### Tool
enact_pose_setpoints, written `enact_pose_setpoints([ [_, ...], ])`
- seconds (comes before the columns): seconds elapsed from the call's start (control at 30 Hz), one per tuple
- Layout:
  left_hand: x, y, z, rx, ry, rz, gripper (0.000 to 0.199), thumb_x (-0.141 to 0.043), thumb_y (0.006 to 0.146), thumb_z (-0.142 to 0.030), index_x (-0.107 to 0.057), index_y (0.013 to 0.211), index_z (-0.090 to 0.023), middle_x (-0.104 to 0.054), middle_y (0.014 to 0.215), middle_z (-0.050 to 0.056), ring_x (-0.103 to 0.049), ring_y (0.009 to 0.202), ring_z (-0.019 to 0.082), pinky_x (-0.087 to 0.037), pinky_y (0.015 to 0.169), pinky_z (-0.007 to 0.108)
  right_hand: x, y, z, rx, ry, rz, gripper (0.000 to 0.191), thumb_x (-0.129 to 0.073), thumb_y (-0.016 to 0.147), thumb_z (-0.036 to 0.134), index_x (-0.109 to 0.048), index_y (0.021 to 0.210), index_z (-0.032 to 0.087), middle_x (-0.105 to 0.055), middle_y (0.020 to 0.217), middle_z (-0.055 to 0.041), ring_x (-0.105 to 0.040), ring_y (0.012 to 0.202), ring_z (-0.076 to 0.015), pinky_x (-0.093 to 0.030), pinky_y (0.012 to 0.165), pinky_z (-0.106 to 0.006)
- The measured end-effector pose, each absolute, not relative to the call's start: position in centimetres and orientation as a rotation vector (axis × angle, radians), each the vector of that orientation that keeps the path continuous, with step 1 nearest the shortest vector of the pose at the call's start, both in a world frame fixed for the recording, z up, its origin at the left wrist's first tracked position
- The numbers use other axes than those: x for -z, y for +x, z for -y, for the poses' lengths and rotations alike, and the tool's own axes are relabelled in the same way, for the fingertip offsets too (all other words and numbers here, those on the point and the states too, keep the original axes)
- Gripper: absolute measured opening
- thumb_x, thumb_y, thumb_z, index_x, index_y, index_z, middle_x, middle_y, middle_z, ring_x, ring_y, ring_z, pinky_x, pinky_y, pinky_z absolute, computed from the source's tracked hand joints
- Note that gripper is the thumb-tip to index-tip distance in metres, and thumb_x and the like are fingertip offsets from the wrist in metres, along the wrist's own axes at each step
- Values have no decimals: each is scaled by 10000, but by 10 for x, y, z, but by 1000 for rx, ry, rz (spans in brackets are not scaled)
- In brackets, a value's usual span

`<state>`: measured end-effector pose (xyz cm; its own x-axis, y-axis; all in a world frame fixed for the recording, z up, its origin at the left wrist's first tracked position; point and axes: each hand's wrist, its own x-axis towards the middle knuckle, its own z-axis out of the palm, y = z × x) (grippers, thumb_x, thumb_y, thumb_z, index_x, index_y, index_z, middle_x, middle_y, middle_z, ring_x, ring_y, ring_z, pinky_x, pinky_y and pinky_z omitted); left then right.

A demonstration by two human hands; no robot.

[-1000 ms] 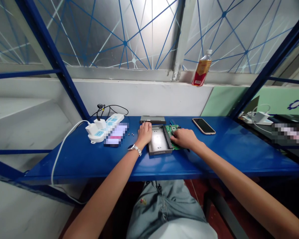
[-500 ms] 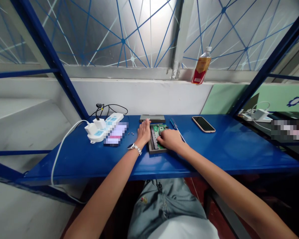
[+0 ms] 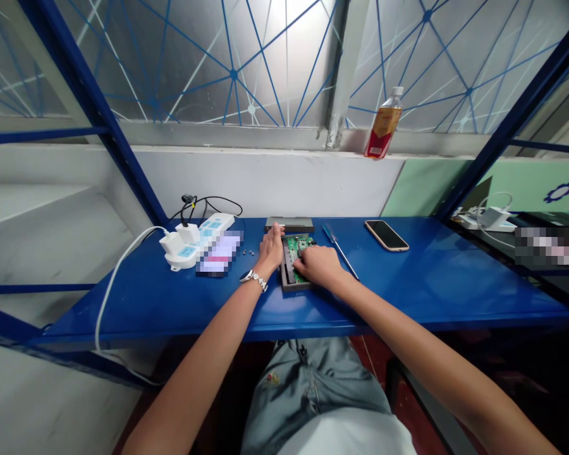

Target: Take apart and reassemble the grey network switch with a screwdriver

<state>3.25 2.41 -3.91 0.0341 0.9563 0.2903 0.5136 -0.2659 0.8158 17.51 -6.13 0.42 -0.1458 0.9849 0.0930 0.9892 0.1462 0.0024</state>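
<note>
Left of the green circuit board point(image 3: 299, 245), a white power strip point(image 3: 213, 227) with white plug adapters point(image 3: 177, 243) and a few tiny screws point(image 3: 246, 251) lie on the blue steel bench point(image 3: 436, 297). The left hand point(image 3: 270, 248) rests open against the grey metal case point(image 3: 296, 286) holding the board; the right hand point(image 3: 318, 265) covers the board's near part, its grip unclear. Right of the board lie a blue-handled screwdriver point(image 3: 340, 259) and a smartphone point(image 3: 386, 236). The board now sits inside the case, no longer at its right edge.

circuit board point(image 3: 298, 250): from beside into metal case point(image 3: 296, 285) | screwdriver point(image 3: 340, 258): now in view
</note>
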Motion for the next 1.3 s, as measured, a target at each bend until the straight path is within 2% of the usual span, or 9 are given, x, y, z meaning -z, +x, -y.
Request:
enact_pose_setpoints([
  [0.33, 33, 34, -16, -1084, 1960, -1500, 584, -119, 1071, -489, -629, 1186, -228, -666, 1337, 109, -540, 1356, 250, -297, 1228, 485, -4, 174, 63, 63, -2058, 2312, 405, -447, 974, 362, -770, 1016, 121, -771, 1053, -213, -747, 990, -301, -515, 823, -332],
  [0.7, 30, 37, -12, -1053, 2011, -1537, 478, -173, 1074, -409, -613, 1142, -235, -658, 1297, 106, -532, 1345, 261, -309, 1214, 493, -8, 159, 64, 26, -1977, 2327, 364, -488, 942, 361, -765, 987, 129, -776, 1041, -200, -743, 974, -309, -506, 815, -337],
  [0.77, 31, 36, -15, -1036, 2026, -1558, 365, -285, 1053, -381, -609, 1130, -232, -663, 1275, 111, -544, 1316, 279, -349, 1186, 498, -9, 161, 66, -31, -1970, 2307, 376, -488, 949, 414, -758, 945, 152, -779, 1029, -179, -739, 959, -298, -497, 803, -325],
  [0.83, 33, 35, -17, -997, 2053, -1577, 249, -483, 966, -311, -593, 1172, -224, -655, 1290, 119, -545, 1301, 302, -403, 1145, 494, -11, 166, 67, -123, -1961, 2233, 388, -481, 957, 472, -741, 922, 186, -783, 998, -142, -734, 939, -281, -485, 784, -311],
  [0.9, 34, 33, -19, -956, 2103, -1555, 411, -602, 848, -204, -557, 1257, -210, -627, 1342, 132, -530, 1319, 318, -427, 1127, 487, -13, 177, 66, -186, -1967, 2087, 364, -470, 963, 486, -718, 954, 219, -783, 974, -103, -725, 928, -262, -472, 766, -298],
  [0.97, 35, 32, -19, -921, 2152, -1508, 534, -608, 790, -120, -524, 1313, -185, -596, 1384, 147, -514, 1346, 318, -420, 1142, 472, -13, 194, 62, -171, -2024, 1939, 312, -480, 955, 452, -691, 1030, 235, -778, 989, -87, -717, 953, -260, -467, 765, -297],
  [1.13, 35, 32, -17, -893, 2168, -1440, 587, -550, 773, -30, -500, 1349, -131, -567, 1406, 178, -499, 1374, 297, -377, 1189, 424, -7, 248, 42, -87, -2256, 1813, 382, -546, 897, 495, -654, 1125, 209, -751, 1087, -139, -710, 1023, -344, -502, 798, -378],
  [1.23, 35, 33, -17, -908, 2163, -1424, 613, -550, 766, -18, -487, 1361, -153, -563, 1418, 173, -501, 1376, 296, -378, 1189, 444, 0, 267, 32, -135, -2331, 1837, 336, -575, 866, 401, -676, 1101, 183, -743, 1125, -158, -713, 1042, -358, -516, 822, -402],
  [1.3, 35, 33, -18, -917, 2166, -1412, 627, -547, 760, -9, -482, 1362, -172, -566, 1417, 162, -501, 1381, 289, -377, 1190, 452, 3, 273, 27, -105, -2360, 1795, 404, -576, 856, 362, -656, 1192, 151, -729, 1166, -183, -710, 1065, -367, -524, 840, -421],
])
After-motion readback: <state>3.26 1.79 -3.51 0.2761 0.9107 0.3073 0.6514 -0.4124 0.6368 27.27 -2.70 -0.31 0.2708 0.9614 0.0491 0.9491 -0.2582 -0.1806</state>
